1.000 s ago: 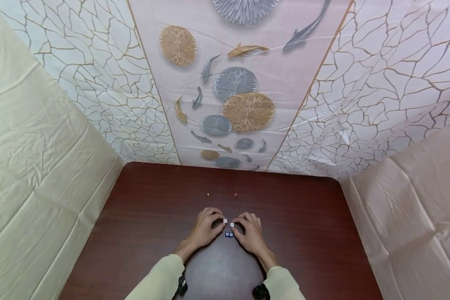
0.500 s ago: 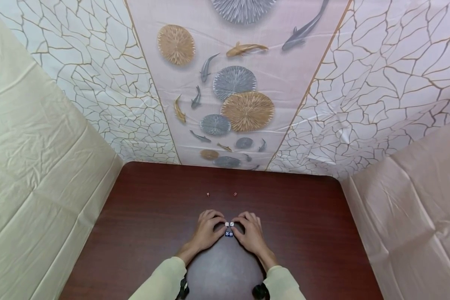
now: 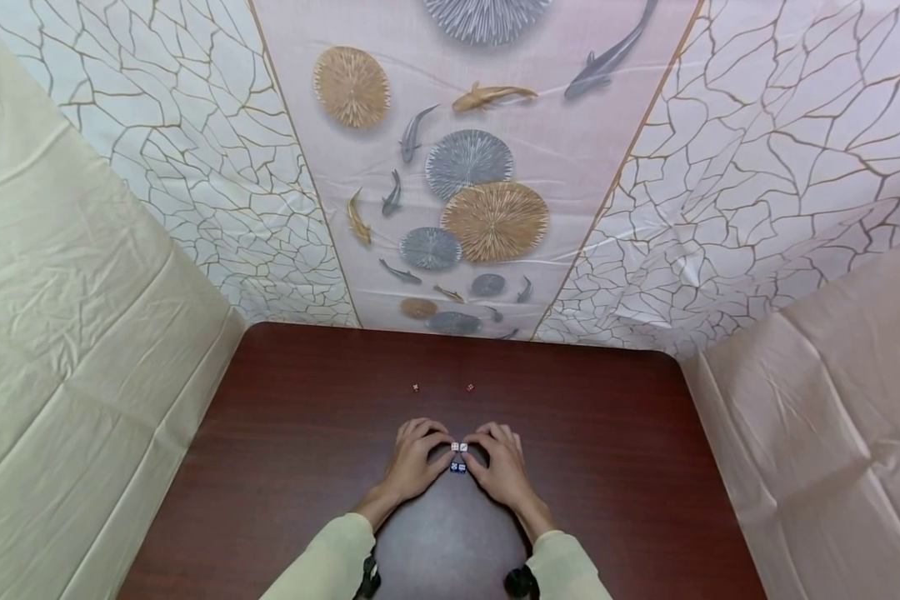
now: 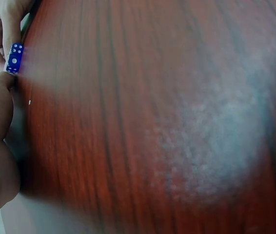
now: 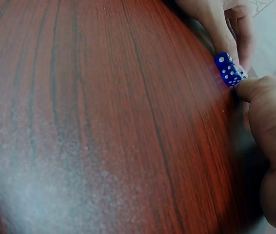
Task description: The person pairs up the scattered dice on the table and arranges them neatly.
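Note:
Two white dice sit side by side on the dark wooden table in the head view. My left hand [image 3: 412, 458] holds the left white die [image 3: 455, 447] between thumb and index finger, and my right hand [image 3: 501, 465] pinches the right white die [image 3: 463, 447] likewise. Just on the near side of them, a pair of blue dice [image 3: 458, 468] lies face to face. The right wrist view shows the blue dice [image 5: 227, 69] large, with part of a white die [image 5: 244, 73] behind them. From the left wrist, the blue dice [image 4: 15, 58] mostly hide the white ones.
Farther back on the table [image 3: 307, 400] lie two small reddish dice, one on the left [image 3: 416, 387] and one on the right [image 3: 470, 387]. Pale cloth hangs along the left side [image 3: 82, 358] and the right side [image 3: 817, 433]. A patterned curtain [image 3: 465, 208] rises behind the far edge.
My left hand has brought its white die slightly right and nearer, up against the right-hand white die. The right hand has hardly moved. The blue and reddish dice stay put.

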Demonstrator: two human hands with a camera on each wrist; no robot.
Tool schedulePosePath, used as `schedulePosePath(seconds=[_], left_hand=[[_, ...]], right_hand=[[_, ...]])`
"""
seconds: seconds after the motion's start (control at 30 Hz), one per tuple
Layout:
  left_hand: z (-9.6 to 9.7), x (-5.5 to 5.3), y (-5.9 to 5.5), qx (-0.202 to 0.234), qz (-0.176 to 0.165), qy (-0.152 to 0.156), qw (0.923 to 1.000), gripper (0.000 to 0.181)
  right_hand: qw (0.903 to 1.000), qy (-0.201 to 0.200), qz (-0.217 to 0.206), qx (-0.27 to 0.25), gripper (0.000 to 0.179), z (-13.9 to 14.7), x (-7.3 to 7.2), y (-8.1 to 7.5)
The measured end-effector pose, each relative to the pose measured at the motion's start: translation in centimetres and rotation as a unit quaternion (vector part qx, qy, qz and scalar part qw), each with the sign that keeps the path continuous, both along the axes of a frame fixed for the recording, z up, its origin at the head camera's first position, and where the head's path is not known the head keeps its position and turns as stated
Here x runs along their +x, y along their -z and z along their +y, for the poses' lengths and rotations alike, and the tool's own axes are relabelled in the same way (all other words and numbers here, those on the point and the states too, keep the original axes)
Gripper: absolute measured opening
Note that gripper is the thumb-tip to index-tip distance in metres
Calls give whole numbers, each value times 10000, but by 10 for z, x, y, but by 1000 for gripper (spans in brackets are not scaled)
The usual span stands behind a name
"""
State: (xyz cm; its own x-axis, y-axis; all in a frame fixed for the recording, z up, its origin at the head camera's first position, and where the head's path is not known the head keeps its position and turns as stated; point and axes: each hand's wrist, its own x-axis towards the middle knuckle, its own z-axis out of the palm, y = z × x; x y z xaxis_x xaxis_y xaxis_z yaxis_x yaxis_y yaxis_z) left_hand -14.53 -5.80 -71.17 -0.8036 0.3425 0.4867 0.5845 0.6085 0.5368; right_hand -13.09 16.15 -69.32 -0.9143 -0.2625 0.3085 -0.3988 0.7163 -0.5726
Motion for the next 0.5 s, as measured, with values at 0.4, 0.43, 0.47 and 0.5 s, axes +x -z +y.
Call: schedulePosePath(seconds=[0.4, 0.43, 0.47, 0.5], left_hand=[[-3, 2, -3, -24, -471, 144, 9988, 17], [-3, 2, -4, -26, -506, 145, 9986, 17], [-3, 2, -4, -40, -534, 142, 9985, 17], [-3, 2, -4, -55, -558, 138, 9983, 17]], right_hand=[[9999, -25, -90, -60, 19, 0, 0, -1], [9999, -28, -114, -65, 19, 0, 0, -1], [9999, -32, -140, -69, 19, 0, 0, -1], [9998, -36, -158, -76, 19, 0, 0, -1]])
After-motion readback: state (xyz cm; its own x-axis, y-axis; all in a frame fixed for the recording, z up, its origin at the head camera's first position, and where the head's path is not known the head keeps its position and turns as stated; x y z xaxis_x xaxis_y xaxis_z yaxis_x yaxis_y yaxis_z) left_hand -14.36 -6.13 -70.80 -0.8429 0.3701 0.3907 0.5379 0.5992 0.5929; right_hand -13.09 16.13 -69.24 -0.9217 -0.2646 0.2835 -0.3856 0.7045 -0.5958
